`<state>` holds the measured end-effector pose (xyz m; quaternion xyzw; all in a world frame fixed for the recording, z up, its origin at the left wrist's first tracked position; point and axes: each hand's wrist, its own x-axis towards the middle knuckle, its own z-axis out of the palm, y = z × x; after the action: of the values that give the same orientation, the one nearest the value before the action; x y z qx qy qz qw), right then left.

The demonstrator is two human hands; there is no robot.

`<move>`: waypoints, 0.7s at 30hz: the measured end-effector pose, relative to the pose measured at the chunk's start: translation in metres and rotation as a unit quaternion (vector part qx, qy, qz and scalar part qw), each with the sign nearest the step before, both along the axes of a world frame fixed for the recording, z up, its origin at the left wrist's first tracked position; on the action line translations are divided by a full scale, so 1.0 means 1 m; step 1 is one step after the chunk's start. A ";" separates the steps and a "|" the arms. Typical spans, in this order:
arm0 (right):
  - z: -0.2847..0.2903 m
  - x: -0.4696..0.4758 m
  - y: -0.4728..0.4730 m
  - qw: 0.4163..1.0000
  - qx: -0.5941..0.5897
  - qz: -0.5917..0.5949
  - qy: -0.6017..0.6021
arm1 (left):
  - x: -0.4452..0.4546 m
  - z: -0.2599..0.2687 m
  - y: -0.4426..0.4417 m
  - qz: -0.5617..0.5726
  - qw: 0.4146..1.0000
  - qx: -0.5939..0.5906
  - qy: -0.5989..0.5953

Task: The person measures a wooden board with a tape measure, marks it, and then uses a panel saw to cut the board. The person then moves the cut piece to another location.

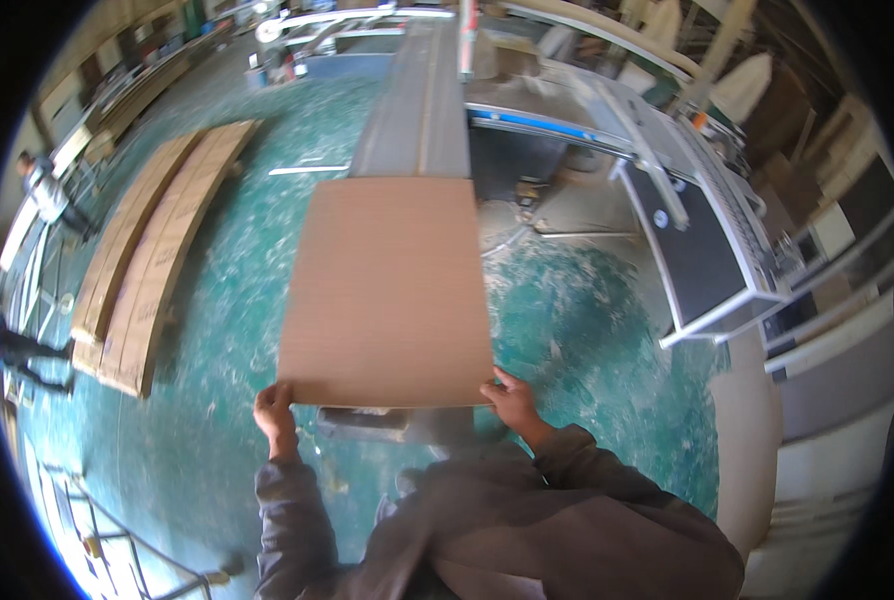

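A flat brown rectangular board (391,292) lies level before me, its surface finely lined. My left hand (273,409) grips its near left corner, with the thumb on top. At the near right corner, my right hand (513,399) holds the edge between thumb and fingers. The far end of the board meets or overlaps the long grey sliding table (413,112) of what looks like a panel saw; whether it rests on it I cannot tell. Below the near edge, part of a dark machine base (364,424) shows.
Long cardboard boxes (166,247) lie on the green, dust-strewn floor (226,300) at left. Two people, one upper (49,195) and one lower (31,349), stand beyond them. A white-framed machine table (706,247) stands right. A metal frame (128,547) is at lower left.
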<state>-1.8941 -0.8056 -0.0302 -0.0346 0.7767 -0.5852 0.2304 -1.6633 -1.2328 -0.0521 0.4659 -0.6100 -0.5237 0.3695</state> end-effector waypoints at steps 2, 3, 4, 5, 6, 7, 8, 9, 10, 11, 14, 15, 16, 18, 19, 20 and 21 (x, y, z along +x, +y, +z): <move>0.010 0.003 0.003 1.000 0.018 0.003 -0.015 | -0.005 0.014 0.011 -0.013 1.000 -0.003 -0.026; 0.015 0.002 0.003 0.999 0.026 0.008 -0.021 | -0.006 0.015 0.011 -0.013 0.999 0.031 -0.026; 0.014 0.001 0.007 1.000 0.020 0.004 -0.021 | -0.012 0.026 0.017 -0.017 0.998 0.028 -0.059; 0.014 0.001 0.009 1.000 0.009 0.005 -0.021 | -0.016 0.034 0.025 -0.014 0.999 0.018 -0.046; 0.015 0.002 0.004 1.000 -0.005 0.020 -0.021 | -0.005 0.020 0.015 -0.009 0.999 -0.009 -0.036; 0.015 0.003 0.001 0.999 -0.019 0.035 -0.022 | 0.002 0.006 0.004 -0.004 0.999 -0.035 -0.026; 0.004 0.002 0.008 0.999 -0.011 0.033 -0.017 | -0.009 0.009 0.013 0.003 0.994 -0.056 -0.091; 0.004 0.001 0.011 0.999 -0.001 0.035 -0.014 | -0.012 0.019 0.020 0.016 0.984 -0.080 -0.157; 0.001 0.001 0.013 0.999 -0.007 0.042 -0.005 | -0.013 0.030 0.022 0.012 0.967 -0.077 -0.241; -0.003 -0.001 0.015 0.999 -0.013 0.050 0.005 | -0.013 0.024 0.025 0.030 0.959 -0.122 -0.256; 0.015 -0.002 0.011 0.993 0.014 0.117 0.015 | 0.014 0.008 0.032 0.085 0.940 -0.213 -0.251; 0.004 -0.007 0.019 0.989 -0.020 0.145 0.023 | 0.013 0.009 0.042 0.081 0.951 -0.209 -0.211; 0.000 -0.009 0.025 0.984 0.002 0.170 0.057 | 0.013 0.017 0.058 0.088 0.950 -0.210 -0.216; -0.011 -0.016 0.047 0.970 0.005 0.207 0.128 | 0.023 0.031 0.093 0.109 0.946 -0.238 -0.194; -0.021 -0.023 0.062 0.962 -0.013 0.218 0.167 | 0.022 0.033 0.110 0.121 0.943 -0.263 -0.164; -0.032 -0.034 0.086 0.963 -0.040 0.213 0.162 | 0.008 0.051 0.141 0.138 0.939 -0.257 -0.180; -0.027 -0.046 0.103 0.959 -0.018 0.237 0.155 | 0.009 0.071 0.170 0.168 0.930 -0.255 -0.206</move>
<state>-1.9403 -0.7027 -0.0576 -0.3122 0.7617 -0.5152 0.2385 -1.6544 -1.0629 0.0186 0.5495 -0.6985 -0.1734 0.4243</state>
